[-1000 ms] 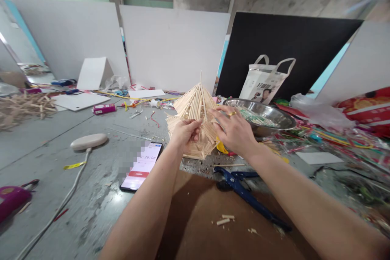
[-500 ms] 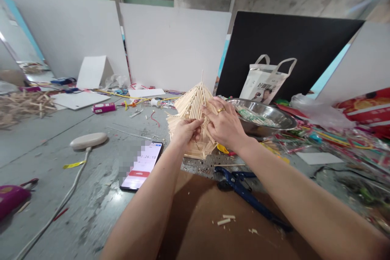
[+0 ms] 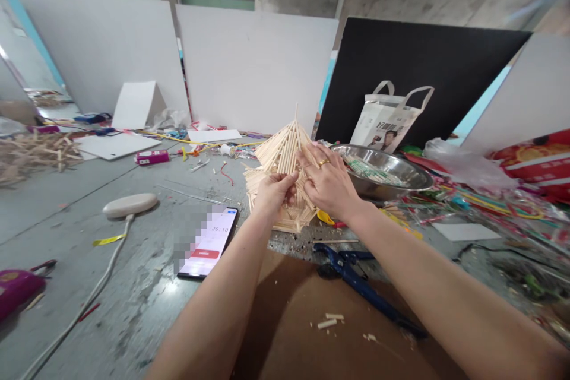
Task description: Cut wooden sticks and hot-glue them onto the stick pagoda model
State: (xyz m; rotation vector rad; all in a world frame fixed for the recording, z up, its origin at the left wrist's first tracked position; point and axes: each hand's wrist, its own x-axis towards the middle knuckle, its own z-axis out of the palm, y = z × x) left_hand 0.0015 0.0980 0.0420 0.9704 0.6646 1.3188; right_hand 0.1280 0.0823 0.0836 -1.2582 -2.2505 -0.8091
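A small model house [image 3: 285, 145] built of thin wooden sticks stands in front of me, its roof steep and pointed with one stick rising from the peak. At the lower front edge of the roof, my left hand [image 3: 275, 195] is closed in a pinch on the end of a wooden stick; the fingertips are partly hidden. My right hand [image 3: 332, 181], with a gold ring, lies against the right slope of the roof, fingers stretched out. Both hands and forearms cover part of the model's lower body.
A phone [image 3: 211, 243] showing a timer lies left of my left forearm. Blue-handled cutters [image 3: 360, 285] rest on a brown board [image 3: 285, 332]. Behind my right hand is a steel bowl [image 3: 387, 187] of packaged sticks. A white charger [image 3: 129, 206] with cable lies left.
Hardly anything differs. My right hand's fingers have shifted very slightly on the roof; the left hand keeps its pinch at the same spot.
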